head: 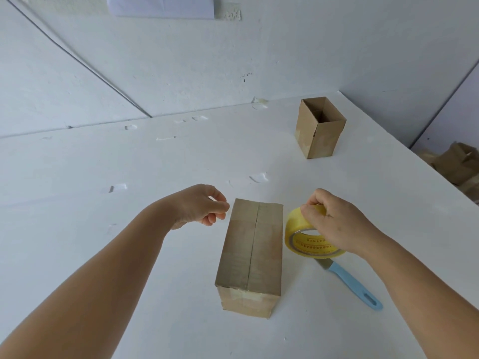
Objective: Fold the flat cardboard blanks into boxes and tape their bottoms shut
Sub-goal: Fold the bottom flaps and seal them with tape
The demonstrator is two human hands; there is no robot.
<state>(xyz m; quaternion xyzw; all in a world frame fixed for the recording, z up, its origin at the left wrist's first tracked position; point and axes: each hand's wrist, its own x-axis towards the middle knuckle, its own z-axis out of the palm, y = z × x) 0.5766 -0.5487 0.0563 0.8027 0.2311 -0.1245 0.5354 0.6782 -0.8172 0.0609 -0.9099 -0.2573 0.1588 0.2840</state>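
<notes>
A closed cardboard box (250, 257) lies in the middle of the white table with its flap seam facing up and clear tape along its near edge. My right hand (337, 224) grips a yellow roll of clear tape (298, 229) just right of the box's far end. My left hand (204, 206) hovers at the box's far left corner, with thumb and fingertips pinched together. A faint clear strip seems to run from the roll across the box's far end to those fingers. A second box (320, 128) stands upright and open at the back right.
A knife with a light blue handle (355, 283) lies on the table (103, 242) right of the box, its blade under the tape roll. Brown cardboard pieces (458, 164) are piled beyond the table's right edge. White walls close the back.
</notes>
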